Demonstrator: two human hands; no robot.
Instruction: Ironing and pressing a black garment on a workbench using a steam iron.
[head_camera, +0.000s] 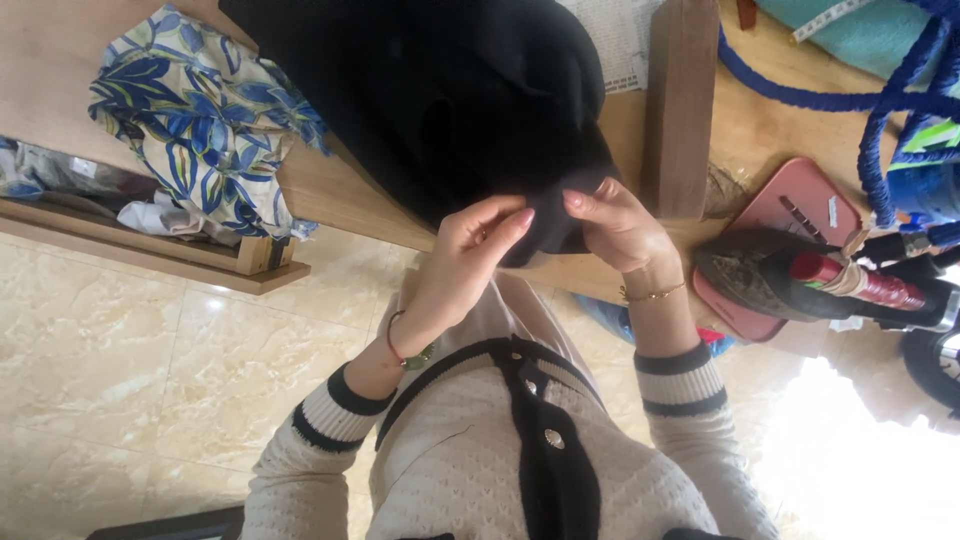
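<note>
The black knit garment, heaped on the wooden bench and drooping over its near edge, looks soft, light and floppy, best taken at that hanging edge, where the left hand and right hand each pinch a fold, grip narrow.

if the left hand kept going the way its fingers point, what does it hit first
Probably the right hand: the left hand points right and slightly up along the edge of the black cloth that both pinch, though depth is hard to judge.
</note>
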